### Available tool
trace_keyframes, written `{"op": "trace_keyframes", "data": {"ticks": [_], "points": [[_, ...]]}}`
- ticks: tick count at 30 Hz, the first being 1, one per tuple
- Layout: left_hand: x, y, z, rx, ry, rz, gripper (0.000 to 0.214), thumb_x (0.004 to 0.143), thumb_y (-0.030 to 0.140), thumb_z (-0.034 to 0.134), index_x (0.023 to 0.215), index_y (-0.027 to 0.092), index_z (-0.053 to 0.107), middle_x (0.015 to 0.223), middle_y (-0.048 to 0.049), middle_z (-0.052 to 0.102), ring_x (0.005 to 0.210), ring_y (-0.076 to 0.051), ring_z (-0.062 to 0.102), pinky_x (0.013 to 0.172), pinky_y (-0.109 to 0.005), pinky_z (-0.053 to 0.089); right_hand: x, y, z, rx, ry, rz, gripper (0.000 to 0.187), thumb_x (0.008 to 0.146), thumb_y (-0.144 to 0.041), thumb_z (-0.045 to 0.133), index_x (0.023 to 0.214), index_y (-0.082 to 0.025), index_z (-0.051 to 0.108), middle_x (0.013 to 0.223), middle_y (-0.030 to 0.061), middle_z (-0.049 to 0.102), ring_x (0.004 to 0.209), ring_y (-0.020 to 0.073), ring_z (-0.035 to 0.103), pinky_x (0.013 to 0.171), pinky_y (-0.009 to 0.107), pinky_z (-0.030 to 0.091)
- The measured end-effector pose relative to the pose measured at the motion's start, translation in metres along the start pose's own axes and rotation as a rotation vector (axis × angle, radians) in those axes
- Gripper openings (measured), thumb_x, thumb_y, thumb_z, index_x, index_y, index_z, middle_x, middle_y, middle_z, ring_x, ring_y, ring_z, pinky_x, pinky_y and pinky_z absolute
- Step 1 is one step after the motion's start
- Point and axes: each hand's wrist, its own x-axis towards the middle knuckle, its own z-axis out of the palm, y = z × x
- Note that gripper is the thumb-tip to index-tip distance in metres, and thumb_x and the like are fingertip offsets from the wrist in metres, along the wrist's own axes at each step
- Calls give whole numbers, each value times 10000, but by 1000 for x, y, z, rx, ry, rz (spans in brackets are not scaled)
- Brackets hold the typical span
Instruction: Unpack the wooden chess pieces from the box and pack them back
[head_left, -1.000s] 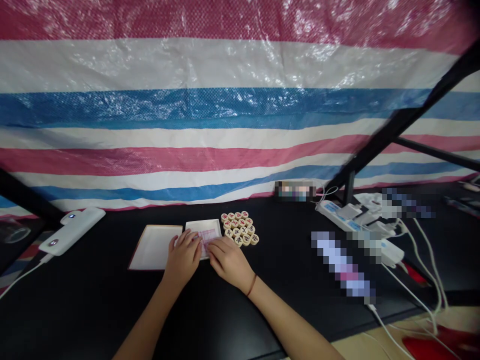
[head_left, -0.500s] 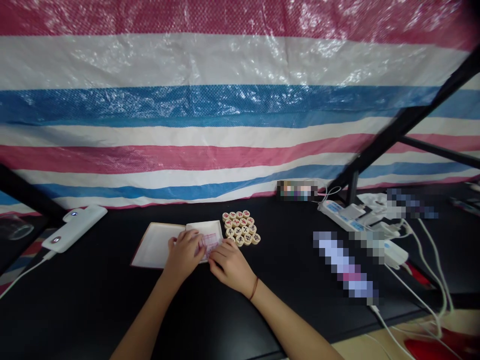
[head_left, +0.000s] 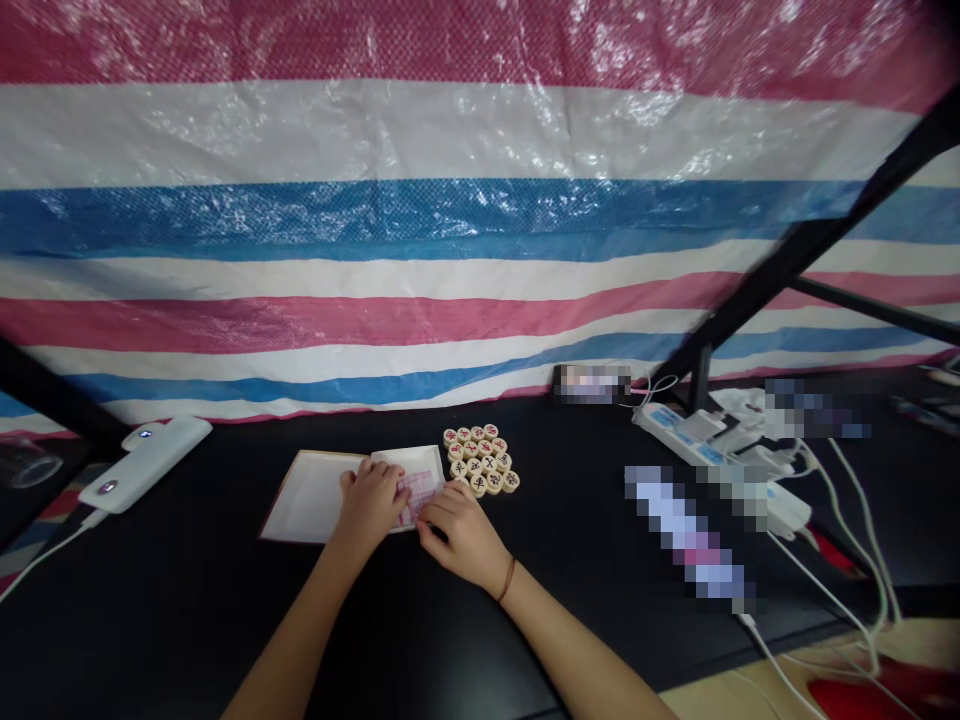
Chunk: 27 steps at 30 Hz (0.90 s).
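A shallow white box point(head_left: 386, 455) lies on the black table, its hinged lid point(head_left: 304, 495) folded open to the left. Inside the box is a folded paper chessboard point(head_left: 421, 485) printed with a pink grid. My left hand point(head_left: 369, 505) rests on the paper's left part, fingers bent and a little apart over it. At the box's right front corner, my right hand point(head_left: 463, 530) has its fingers curled together at the paper's edge; its fingertips are partly hidden. Right beside the box stand several round Chinese chess pieces point(head_left: 480, 460) in rows, with red and black characters.
A white power bank point(head_left: 146, 465) with a cable sits on the left. To the right are a power strip point(head_left: 675, 428) with plugs and cables, and a blurred-out phone-like object point(head_left: 686, 530). Striped plastic sheeting point(head_left: 375, 320) hangs behind the table, with a black slanted frame bar point(head_left: 795, 255) at right.
My left hand has drawn slightly back to the left, so more of the paper's grid shows. My right hand stays at the corner. The camera view has shifted slightly.
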Motion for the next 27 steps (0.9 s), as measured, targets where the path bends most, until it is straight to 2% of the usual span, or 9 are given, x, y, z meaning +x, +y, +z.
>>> {"op": "trace_keyframes", "data": {"ticks": [3, 5, 8, 11, 15, 19, 21, 23, 27], "points": [[-1, 3, 0, -24, -7, 10, 138, 867, 262, 524, 886, 202, 647, 967, -72, 692, 1031, -274, 544, 841, -439, 345, -1, -1, 0, 24, 1, 4, 144, 855, -161, 520, 744, -188, 608, 728, 10, 642, 735, 146, 563, 894, 353, 396], [-3, 3, 0, -56, 57, 39, 120, 866, 232, 519, 841, 203, 632, 957, -62, 693, 1018, -261, 561, 862, -442, 338, -1, -3, -2, 55, 53, 13, 128, 853, -153, 513, 840, -198, 631, 817, 33, 658, 811, 165, 585, 886, 357, 427], [-6, 0, 0, -202, 194, 117, 103, 867, 199, 499, 850, 212, 600, 883, -18, 700, 900, -200, 617, 928, -447, 331, -2, -5, -4, 71, 245, 76, 279, 851, -167, 504, 1114, -204, 591, 1106, 106, 613, 1049, 223, 565, 920, 395, 463], [-9, -3, -2, -410, 231, 268, 100, 855, 204, 488, 857, 217, 587, 800, 12, 690, 779, -154, 631, 904, -377, 408, -3, -4, -5, 80, 389, 160, 374, 867, -227, 530, 1239, -199, 503, 1257, 149, 533, 1197, 266, 506, 978, 446, 455], [-15, 1, -3, -647, 196, 329, 154, 854, 246, 504, 969, 213, 600, 905, -26, 698, 848, -157, 646, 797, -280, 504, -10, 0, -4, 215, 391, 179, 336, 909, -231, 514, 1241, -205, 474, 1114, 108, 639, 1040, 211, 624, 896, 357, 520], [-17, 4, -3, -699, 189, 306, 248, 849, 248, 528, 1090, 215, 579, 984, -35, 693, 866, -152, 654, 821, -278, 522, -21, -4, -17, 268, 454, 256, 143, 919, -223, 501, 1051, -200, 549, 914, 57, 674, 807, 156, 657, 741, 254, 534], [-15, 1, -3, -679, 223, 316, 260, 859, 239, 511, 1110, 214, 572, 927, -25, 692, 820, -145, 653, 792, -276, 528, -30, -5, -29, 277, 427, 299, 97, 929, -228, 479, 957, -197, 566, 839, 39, 663, 738, 141, 639, 695, 232, 520], [-12, -5, -2, -597, 290, 325, 245, 872, 233, 490, 1098, 218, 586, 893, -25, 691, 823, -156, 651, 802, -300, 522, -41, -3, -42, 286, 339, 331, 135, 940, -235, 453, 910, -195, 579, 838, 39, 662, 749, 140, 635, 704, 228, 511], [-5, -17, 4, -306, 404, 329, 235, 887, 221, 467, 1019, 244, 660, 1049, -58, 684, 1032, -218, 612, 931, -390, 456, -68, 13, -60, 232, 127, 385, 199, 951, -229, 412, 960, -198, 608, 922, 53, 673, 838, 160, 644, 776, 257, 512]]}}
